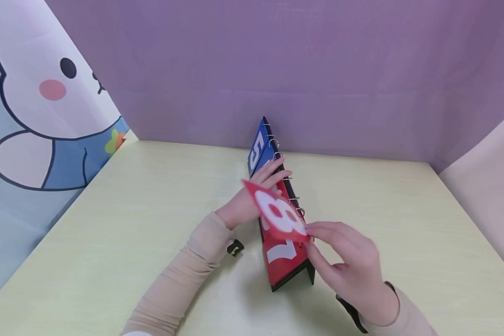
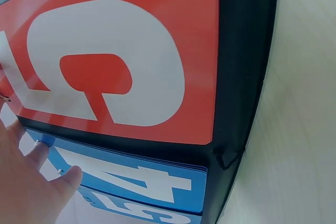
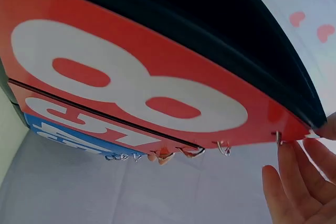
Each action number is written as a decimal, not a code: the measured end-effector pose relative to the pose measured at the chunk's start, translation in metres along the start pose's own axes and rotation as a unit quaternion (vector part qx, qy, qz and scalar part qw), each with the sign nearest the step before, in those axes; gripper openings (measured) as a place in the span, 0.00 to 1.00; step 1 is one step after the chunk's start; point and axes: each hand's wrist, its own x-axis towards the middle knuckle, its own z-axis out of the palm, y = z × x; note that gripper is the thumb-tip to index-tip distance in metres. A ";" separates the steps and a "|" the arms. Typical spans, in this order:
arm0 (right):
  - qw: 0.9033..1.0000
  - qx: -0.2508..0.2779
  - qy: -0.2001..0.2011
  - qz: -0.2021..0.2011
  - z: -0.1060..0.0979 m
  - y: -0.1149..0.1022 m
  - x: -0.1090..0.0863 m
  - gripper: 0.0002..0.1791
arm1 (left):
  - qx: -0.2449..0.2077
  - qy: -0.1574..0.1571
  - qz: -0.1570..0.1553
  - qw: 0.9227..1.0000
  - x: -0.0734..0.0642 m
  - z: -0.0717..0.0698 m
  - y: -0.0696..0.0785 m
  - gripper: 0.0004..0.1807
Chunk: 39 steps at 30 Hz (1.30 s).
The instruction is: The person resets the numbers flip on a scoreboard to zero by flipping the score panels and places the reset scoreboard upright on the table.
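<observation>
Pale tabletop [image 1: 382,196], bearing one flip scoreboard [image 1: 291,189]: red 8 card [image 1: 279,212] raised over its near end, corner pinched by your right hand [image 1: 353,261]; your left hand [image 1: 244,203], fingers extended across its top, best braced so the card turns squarely.

Head view: illumination is bright, diffuse and even across the desk [image 1: 382,196]. A soft-edged shadow lies on the desk at the 6 o'clock end of the number stand [image 1: 291,190]. The raised red 8 card [image 1: 279,212] is slightly blurred. Left wrist view: pale sheen marks the red 5 card [image 2: 115,35] toward 11 o'clock; straight edges bow. Right wrist view: dimmer; the black panel [image 3: 210,9] toward 12 o'clock loses detail, its edge curved.
</observation>
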 end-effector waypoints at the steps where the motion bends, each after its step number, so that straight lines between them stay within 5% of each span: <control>1: 1.000 -0.010 -0.003 -0.011 0.001 0.000 0.000 0.18 | 0.001 0.001 0.005 1.000 0.000 0.000 -0.001 0.28; 14: 0.982 -0.063 -0.073 -0.162 0.005 0.001 0.003 0.17 | 0.009 -0.008 -0.008 1.000 -0.001 -0.004 0.000 0.29; 25: 0.952 -0.117 -0.227 -0.171 -0.005 -0.003 0.002 0.20 | 0.001 -0.016 -0.002 1.000 -0.001 -0.005 -0.003 0.29; 30: 0.938 -0.135 -0.274 -0.166 -0.009 -0.005 0.002 0.09 | 0.000 -0.026 0.000 1.000 -0.001 -0.006 -0.003 0.29; 36: 0.928 -0.150 -0.297 -0.165 -0.010 -0.007 0.003 0.26 | 0.012 -0.034 0.004 0.999 -0.001 -0.008 -0.003 0.29; 39: 0.929 -0.148 -0.296 -0.165 -0.008 -0.007 0.003 0.25 | 0.014 -0.037 0.001 0.999 -0.001 -0.010 -0.003 0.28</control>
